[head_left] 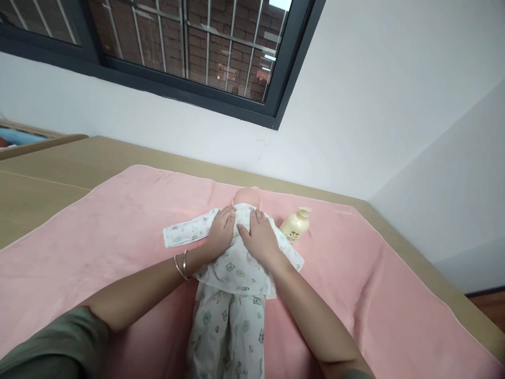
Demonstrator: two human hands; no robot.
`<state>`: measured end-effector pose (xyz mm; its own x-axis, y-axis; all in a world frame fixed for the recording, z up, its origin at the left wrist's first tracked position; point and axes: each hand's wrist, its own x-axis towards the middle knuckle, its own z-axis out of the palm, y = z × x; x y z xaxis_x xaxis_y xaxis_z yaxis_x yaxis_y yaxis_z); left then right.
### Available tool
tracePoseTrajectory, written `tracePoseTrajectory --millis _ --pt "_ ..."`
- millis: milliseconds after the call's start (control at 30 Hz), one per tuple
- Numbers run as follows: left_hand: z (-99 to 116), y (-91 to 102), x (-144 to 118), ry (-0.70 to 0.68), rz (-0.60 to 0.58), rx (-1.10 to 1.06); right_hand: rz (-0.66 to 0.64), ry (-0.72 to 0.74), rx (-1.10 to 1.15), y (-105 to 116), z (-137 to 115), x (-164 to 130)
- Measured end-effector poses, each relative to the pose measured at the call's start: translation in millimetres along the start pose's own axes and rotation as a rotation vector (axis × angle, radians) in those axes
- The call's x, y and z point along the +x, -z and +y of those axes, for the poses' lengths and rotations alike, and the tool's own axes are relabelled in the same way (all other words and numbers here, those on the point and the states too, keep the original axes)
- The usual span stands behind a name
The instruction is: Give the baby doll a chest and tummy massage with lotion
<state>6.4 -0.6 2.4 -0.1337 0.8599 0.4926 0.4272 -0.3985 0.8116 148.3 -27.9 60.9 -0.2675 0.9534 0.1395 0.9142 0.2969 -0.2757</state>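
Note:
A baby doll (247, 196) in a white printed top (236, 271) and matching trousers (226, 331) lies stretched out, its bald head pointing away from me. My left hand (221, 231) rests flat on the upper left of the top, fingers extended. On the upper right, my right hand (260, 239) also lies flat, its thumb apart from the fingers. Neither hand grips anything. One long sleeve (187, 231) reaches out to the left; the other slants down to the right, partly behind my right hand. No facial features of the doll show.
A yellowish pump bottle (295, 226) stands tilted in view just right of the doll. Under everything spreads a pink blanket (118, 226) over a wooden surface (51, 168). A white wall (335, 131) and a dark-framed window (272, 110) are behind.

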Motion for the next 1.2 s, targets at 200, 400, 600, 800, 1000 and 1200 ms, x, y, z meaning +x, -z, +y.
tracePoseTrajectory --millis 200,400,600,800,1000,1200 --pt "-0.1 -1.0 -2.4 0.015 0.027 -0.048 -0.003 0.209 -0.042 -5.0 -13.7 -7.1" --pt "4.7 1.8 -0.9 0.024 -0.002 0.027 0.070 -0.034 0.009 2.6 5.6 9.8" --pt "10.1 2.6 -4.5 -0.028 -0.035 0.103 -0.005 0.168 -0.078 -6.3 -22.5 -15.7" --pt "18.1 2.4 -16.3 -0.077 -0.139 0.202 0.011 0.135 0.046 7.7 -1.5 8.1" --pt "19.2 4.9 -6.8 -0.005 -0.156 0.175 0.054 -0.031 -0.068 0.8 -16.1 -6.8" --pt "21.8 8.8 -7.3 -0.021 -0.222 0.181 -0.057 0.240 0.009 -0.1 -16.7 -10.6"
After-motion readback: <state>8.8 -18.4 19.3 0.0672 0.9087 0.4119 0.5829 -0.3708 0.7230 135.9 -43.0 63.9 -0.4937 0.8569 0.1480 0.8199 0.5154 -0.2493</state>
